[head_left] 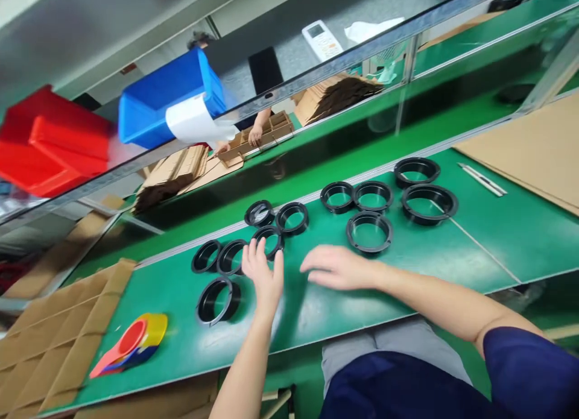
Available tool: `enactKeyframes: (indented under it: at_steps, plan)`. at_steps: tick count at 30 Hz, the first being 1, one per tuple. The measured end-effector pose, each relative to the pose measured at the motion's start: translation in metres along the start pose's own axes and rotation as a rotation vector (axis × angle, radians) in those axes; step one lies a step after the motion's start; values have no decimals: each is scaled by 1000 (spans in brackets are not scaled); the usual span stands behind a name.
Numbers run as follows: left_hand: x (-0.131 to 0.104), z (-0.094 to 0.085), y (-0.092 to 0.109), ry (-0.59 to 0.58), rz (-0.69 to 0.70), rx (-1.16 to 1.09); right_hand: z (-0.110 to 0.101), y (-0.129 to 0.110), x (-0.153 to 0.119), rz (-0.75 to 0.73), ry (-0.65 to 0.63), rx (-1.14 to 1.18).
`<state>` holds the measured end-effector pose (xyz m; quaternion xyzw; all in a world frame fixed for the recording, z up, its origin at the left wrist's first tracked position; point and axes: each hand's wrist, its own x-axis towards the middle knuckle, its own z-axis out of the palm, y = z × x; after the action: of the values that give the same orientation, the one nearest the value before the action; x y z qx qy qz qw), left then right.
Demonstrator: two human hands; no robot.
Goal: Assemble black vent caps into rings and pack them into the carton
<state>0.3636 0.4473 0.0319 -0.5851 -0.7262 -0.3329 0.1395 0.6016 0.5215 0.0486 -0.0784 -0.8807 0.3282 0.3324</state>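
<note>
Several black rings stand on the green table (176, 340). My left hand (265, 277), fingers spread, is over the near edge of a black ring (270, 241) in the left-hand cluster; whether it touches the ring I cannot tell. To its left sit a ring (231, 257) and a larger ring (218, 301). My right hand (337, 267) is held flat above the table with its fingers pointing left and nothing visible in it. Just behind it lies another ring (370, 232), part of the right-hand group with a pair of wider rings (429, 204) beyond.
A tape roll on a red dispenser (131, 345) lies at the left, beside a cardboard divider (67, 340). Cardboard sheets (529, 148) and a thin tool (483, 179) are at the right. Blue (167, 96) and red bins (54, 144) sit on the shelf. Another person's hands (257, 134) are beyond.
</note>
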Motion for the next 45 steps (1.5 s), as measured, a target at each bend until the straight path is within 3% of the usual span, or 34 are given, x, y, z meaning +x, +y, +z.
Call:
enactKeyframes:
  at_steps: [2,5,7,9,12,17,23,27,31,34,38,42,45]
  plan:
    - [-4,22,27,-19,149,-101,-61,24,-8,174,210,-278]
    - [-9,52,73,-136,332,-244,-144,68,-39,667,300,-729]
    - [-14,65,101,-265,461,-306,-176,89,-65,847,315,-802]
    - [-20,71,119,-398,590,-344,-186,100,-87,928,274,-795]
    - [-24,71,125,-460,659,-407,-169,102,-110,944,188,-804]
    - [-14,56,100,-261,387,-400,-115,84,-119,845,133,-861]
    - [10,48,72,-79,150,-168,-66,57,-101,714,82,-879]
    - [15,47,64,-77,105,-123,-51,46,-86,565,2,-880]
    - [13,45,69,-59,123,-171,-58,47,-63,474,-16,-866]
    - [6,41,82,-40,191,-230,-67,56,-18,334,-92,-805]
    - [-17,39,106,-64,466,-312,-57,79,84,182,-247,-629]
    - [-36,47,115,-85,708,-355,-11,109,181,324,-330,-592]
    - [-36,53,108,-108,758,-340,29,120,223,322,-391,-592]
